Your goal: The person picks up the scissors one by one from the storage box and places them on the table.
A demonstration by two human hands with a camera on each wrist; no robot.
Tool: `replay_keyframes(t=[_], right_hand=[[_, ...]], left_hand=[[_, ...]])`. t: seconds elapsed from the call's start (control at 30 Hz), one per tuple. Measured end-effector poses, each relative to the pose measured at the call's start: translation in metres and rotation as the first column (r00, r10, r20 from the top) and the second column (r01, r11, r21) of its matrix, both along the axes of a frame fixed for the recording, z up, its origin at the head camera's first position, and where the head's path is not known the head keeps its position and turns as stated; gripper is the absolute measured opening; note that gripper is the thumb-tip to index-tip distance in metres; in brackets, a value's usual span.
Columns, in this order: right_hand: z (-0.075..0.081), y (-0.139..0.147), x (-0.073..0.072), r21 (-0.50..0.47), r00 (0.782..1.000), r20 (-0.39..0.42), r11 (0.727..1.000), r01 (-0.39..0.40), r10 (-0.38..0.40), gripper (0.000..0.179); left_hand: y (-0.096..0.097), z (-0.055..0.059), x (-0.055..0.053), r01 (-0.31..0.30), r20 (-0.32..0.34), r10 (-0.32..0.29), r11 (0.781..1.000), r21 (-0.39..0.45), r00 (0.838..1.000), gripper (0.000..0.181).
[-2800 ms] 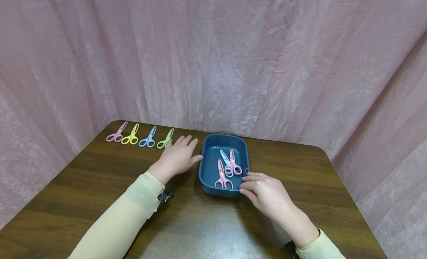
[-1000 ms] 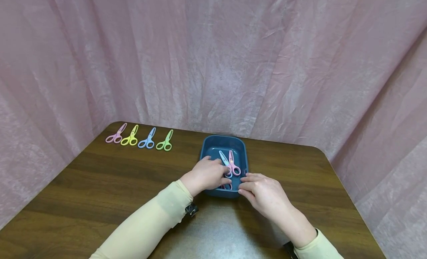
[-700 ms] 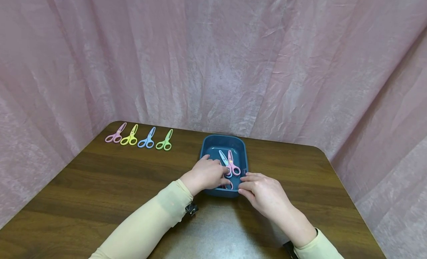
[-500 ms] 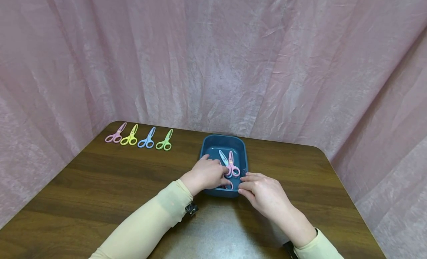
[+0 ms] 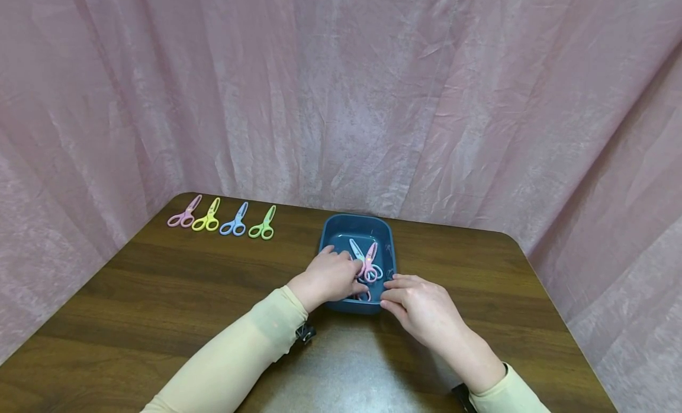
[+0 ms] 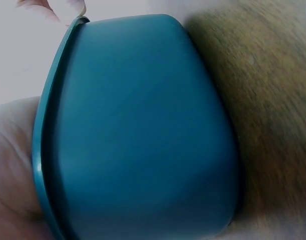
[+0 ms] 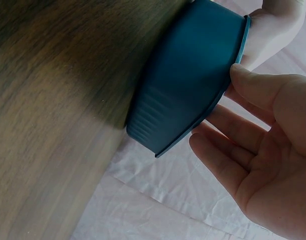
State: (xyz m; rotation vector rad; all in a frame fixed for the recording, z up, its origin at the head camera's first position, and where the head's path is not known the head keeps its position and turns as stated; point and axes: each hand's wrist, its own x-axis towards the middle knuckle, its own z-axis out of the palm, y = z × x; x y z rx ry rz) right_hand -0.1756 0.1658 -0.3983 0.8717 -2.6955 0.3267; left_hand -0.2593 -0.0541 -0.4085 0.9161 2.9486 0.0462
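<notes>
A dark teal plastic box point(image 5: 357, 222) stands on the table. In it lie light blue scissors point(image 5: 355, 248) with a pair of pink scissors point(image 5: 371, 256) across them. Another pink pair point(image 5: 367, 296) shows only a handle loop below my left hand point(image 5: 327, 277). That hand reaches in over the near left side, thumb and forefinger curled at the pink scissors' handles; its fingertips are partly hidden. My right hand point(image 5: 426, 309) pinches the near right rim; in the right wrist view its thumb point(image 7: 255, 90) presses the outside, fingers inside. The left wrist view is filled by the box's outer wall point(image 6: 137, 125).
Pink scissors point(image 5: 185, 213), yellow scissors point(image 5: 208, 216), blue scissors point(image 5: 234, 220) and green scissors point(image 5: 263, 223) lie in a row at the table's point(image 5: 453, 253) back left. A pink curtain point(image 5: 367, 105) hangs behind the table's far edge.
My left hand has moved from beside the green scissors into the box. Just now the upper pink scissors turned, handles leftward, while the light blue handles shifted right. My right hand stayed at the rim.
</notes>
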Motion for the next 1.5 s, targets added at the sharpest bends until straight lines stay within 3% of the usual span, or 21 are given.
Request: replay_keyframes(t=[0.4, 0.57, 0.77, 1.13, 1.5], right_hand=[[-0.0032, -0.0001, -0.0018, -0.012, 0.999, -0.038, 1.000, -0.014, 0.013, 0.016], [-0.0026, 0.0004, -0.0011, -0.006, 0.999, -0.039, 1.000, -0.015, 0.015, 0.017], [-0.0023, 0.0007, -0.0008, -0.002, 0.999, -0.035, 1.000, -0.009, 0.009, 0.017], [-0.0023, 0.0005, -0.0004, -0.005, 0.999, -0.032, 1.000, -0.004, 0.003, 0.017], [-0.0014, -0.0001, -0.0001, -0.005, 1.000, -0.021, 1.000, 0.000, 0.000, 0.016]], left_hand=[[0.0006, -0.0005, 0.0002, -0.030, -0.059, 0.029, 0.999, -0.018, 0.998, 0.062], [-0.0004, -0.0018, -0.0006, -0.002, -0.073, 0.001, 1.000, -0.024, 0.997, 0.067], [-0.0031, -0.0019, 0.0002, 0.056, -0.056, -0.057, 0.998, -0.027, 0.997, 0.051], [-0.0028, -0.0021, -0.0006, 0.067, -0.083, -0.069, 0.997, -0.025, 0.994, 0.034], [-0.0026, -0.0012, -0.0011, 0.070, -0.079, -0.070, 0.998, 0.000, 0.994, 0.031]])
